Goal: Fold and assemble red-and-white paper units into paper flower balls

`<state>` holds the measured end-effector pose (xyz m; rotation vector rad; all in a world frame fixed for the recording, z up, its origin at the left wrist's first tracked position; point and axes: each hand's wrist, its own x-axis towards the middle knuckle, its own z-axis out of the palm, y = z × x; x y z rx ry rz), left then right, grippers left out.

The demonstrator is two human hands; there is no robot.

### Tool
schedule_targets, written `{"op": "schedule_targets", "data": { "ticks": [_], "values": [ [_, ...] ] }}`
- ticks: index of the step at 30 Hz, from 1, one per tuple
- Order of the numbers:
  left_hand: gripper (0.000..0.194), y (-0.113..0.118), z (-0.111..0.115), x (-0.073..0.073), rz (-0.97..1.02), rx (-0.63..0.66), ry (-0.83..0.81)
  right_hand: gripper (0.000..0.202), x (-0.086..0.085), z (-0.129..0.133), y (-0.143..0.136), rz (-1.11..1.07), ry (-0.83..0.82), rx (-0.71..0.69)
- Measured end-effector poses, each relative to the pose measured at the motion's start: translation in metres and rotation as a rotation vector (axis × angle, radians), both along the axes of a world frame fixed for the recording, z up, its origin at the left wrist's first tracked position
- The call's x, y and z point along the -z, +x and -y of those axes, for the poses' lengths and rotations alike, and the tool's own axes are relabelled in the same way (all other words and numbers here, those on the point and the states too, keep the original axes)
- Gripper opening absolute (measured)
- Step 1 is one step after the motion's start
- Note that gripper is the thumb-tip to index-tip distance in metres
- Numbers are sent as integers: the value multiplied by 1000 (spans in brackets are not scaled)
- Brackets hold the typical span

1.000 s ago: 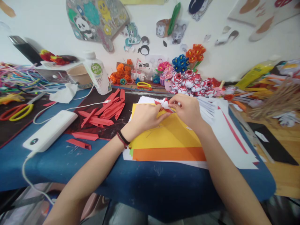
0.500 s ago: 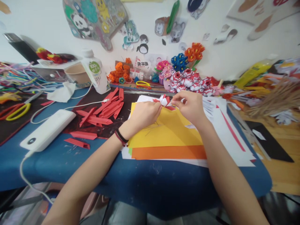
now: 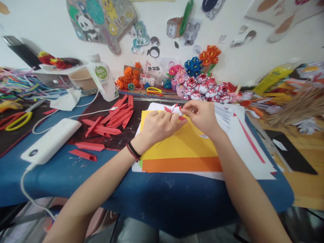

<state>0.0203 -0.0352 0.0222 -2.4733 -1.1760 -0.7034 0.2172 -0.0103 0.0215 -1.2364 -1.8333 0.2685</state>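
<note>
A red and white folded paper flower is between my hands, above the far part of a yellow sheet. My left hand is closed on the flower from the near left, its back turned up and covering part of it. At the flower's right side, my right hand pinches a petal tip between thumb and forefinger. Left of the sheets lies a pile of folded red paper strips, with two more strips nearer the front.
Finished red and white paper flowers are heaped at the back. A white power bank with cables, yellow-handled scissors and a white bottle stand or lie left. Brown stems and a black tablet-like slab are right.
My left hand has rolled over and shifted right, now covering more of the flower. The flower has turned and sits slightly lower. My right hand stays pinched, having moved slightly left.
</note>
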Motion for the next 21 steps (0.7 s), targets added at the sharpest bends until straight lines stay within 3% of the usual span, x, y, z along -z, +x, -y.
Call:
{"op": "schedule_targets", "data": {
  "ticks": [3,11,14,21],
  "values": [
    [53,5,7,-3,-2,65,16,8,-1,1,-3,-30,-31,-24],
    [33,13,-3,15,-153,-66,-16,8,-4,5,-10,-59,-59,-36],
    [22,13,-3,18,-189,-61,-43,7,-3,5,-9,-81,-107,-50],
    [27,11,-4,19,-179,-5,1,8,-3,2,-4,-137,-153,-29]
  ]
}}
